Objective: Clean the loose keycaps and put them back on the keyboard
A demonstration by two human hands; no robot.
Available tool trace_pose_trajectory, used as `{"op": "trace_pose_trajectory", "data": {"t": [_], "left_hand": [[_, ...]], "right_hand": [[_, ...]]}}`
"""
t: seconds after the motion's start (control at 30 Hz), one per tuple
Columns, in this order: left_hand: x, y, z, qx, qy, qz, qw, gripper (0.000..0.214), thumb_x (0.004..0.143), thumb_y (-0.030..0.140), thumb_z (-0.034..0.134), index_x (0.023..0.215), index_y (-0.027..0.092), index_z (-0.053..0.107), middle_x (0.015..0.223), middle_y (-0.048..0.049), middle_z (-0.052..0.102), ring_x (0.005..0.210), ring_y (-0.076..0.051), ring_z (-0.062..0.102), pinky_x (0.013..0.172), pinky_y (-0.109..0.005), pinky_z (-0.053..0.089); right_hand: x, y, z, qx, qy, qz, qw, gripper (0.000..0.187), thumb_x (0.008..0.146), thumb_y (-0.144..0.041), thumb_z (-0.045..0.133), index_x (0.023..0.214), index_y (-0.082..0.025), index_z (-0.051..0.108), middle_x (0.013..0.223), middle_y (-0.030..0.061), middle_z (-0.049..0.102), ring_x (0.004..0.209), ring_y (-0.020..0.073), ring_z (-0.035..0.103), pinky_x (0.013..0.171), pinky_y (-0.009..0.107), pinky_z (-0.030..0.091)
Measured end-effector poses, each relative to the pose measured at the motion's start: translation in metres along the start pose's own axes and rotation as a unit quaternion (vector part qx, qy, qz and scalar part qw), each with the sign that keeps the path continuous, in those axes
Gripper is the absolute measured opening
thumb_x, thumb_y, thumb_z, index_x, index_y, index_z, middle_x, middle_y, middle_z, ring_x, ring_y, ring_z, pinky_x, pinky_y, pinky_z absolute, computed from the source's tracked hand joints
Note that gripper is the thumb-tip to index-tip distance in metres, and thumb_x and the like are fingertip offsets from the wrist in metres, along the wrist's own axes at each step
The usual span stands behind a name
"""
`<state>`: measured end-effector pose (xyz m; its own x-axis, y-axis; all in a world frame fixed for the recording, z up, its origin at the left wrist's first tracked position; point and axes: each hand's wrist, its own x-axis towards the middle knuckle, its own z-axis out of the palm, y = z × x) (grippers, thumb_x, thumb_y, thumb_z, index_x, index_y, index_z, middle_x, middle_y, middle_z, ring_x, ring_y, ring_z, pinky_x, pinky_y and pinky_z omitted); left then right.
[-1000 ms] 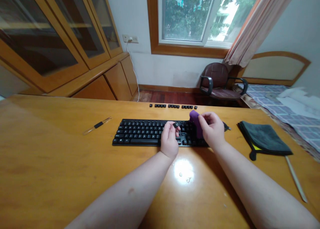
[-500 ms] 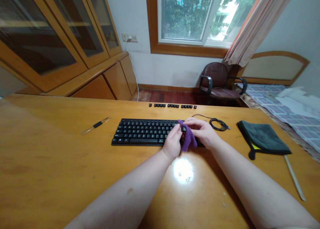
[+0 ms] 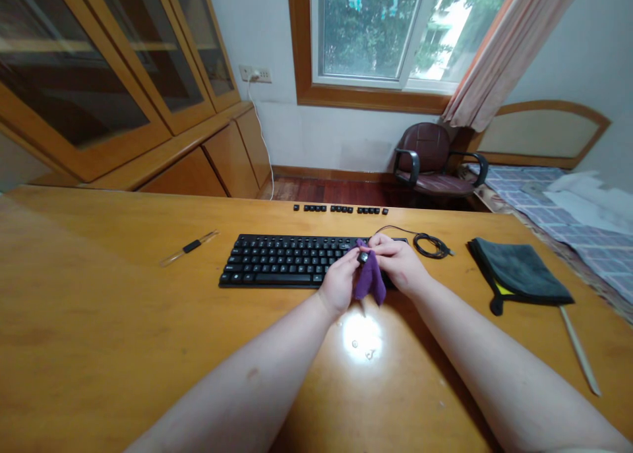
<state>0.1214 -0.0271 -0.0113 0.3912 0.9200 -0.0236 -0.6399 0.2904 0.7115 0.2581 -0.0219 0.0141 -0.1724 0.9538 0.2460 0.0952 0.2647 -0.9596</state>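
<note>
A black keyboard (image 3: 281, 260) lies on the wooden desk, its right part hidden behind my hands. Just over that part, my left hand (image 3: 339, 287) pinches a small black keycap (image 3: 363, 258). My right hand (image 3: 401, 263) is closed on a purple cloth (image 3: 370, 285), which touches the keycap and hangs down between both hands. Along the desk's far edge stand several loose black keycaps (image 3: 341, 210) in a row, in small groups with gaps between them.
A coiled black cable (image 3: 431, 245) lies right of the keyboard. Farther right is a folded dark grey cloth (image 3: 519, 268), with a pale flat stick (image 3: 579, 351) partly under it. To the left lies a clear tool with a black grip (image 3: 192, 246). A chair (image 3: 432, 156) stands beyond the desk.
The purple cloth has shifted and now hangs in a different fold. The keycap is turned slightly between my fingers, and my hands stay in about the same place.
</note>
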Motion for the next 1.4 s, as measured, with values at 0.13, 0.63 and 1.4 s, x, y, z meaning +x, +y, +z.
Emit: {"op": "trace_pose_trajectory", "data": {"t": [0.13, 0.63, 1.4], "left_hand": [[-0.001, 0.003, 0.003, -0.015, 0.008, -0.014, 1.000, 0.029, 0.071, 0.028, 0.064, 0.097, 0.014, 0.067, 0.096, -0.0059, 0.068, 0.103, -0.021, 0.058, 0.094, -0.033, 0.041], [0.000, 0.005, 0.005, 0.035, -0.014, 0.016, 0.999, 0.026, 0.075, 0.031, 0.062, 0.096, 0.015, 0.063, 0.092, -0.0046, 0.065, 0.095, -0.019, 0.057, 0.088, -0.029, 0.041], [0.001, 0.006, 0.008, 0.147, -0.004, 0.109, 0.983, 0.011, 0.079, 0.025, 0.056, 0.088, 0.020, 0.057, 0.090, -0.0011, 0.063, 0.088, -0.014, 0.058, 0.085, -0.027, 0.042]], "right_hand": [[-0.001, -0.001, 0.000, -0.020, -0.018, -0.020, 0.999, 0.023, 0.072, -0.043, 0.067, 0.089, -0.028, 0.074, 0.076, 0.0017, 0.051, 0.074, 0.0150, 0.050, 0.074, 0.031, 0.042], [-0.002, 0.000, 0.001, -0.077, 0.030, -0.038, 0.996, 0.022, 0.078, -0.040, 0.061, 0.089, -0.026, 0.073, 0.076, 0.0029, 0.059, 0.076, 0.0171, 0.055, 0.075, 0.032, 0.045], [-0.009, -0.004, 0.013, -0.069, 0.145, -0.079, 0.984, 0.012, 0.067, -0.027, 0.070, 0.078, -0.028, 0.073, 0.075, 0.0028, 0.061, 0.074, 0.0182, 0.056, 0.070, 0.034, 0.047]]}}
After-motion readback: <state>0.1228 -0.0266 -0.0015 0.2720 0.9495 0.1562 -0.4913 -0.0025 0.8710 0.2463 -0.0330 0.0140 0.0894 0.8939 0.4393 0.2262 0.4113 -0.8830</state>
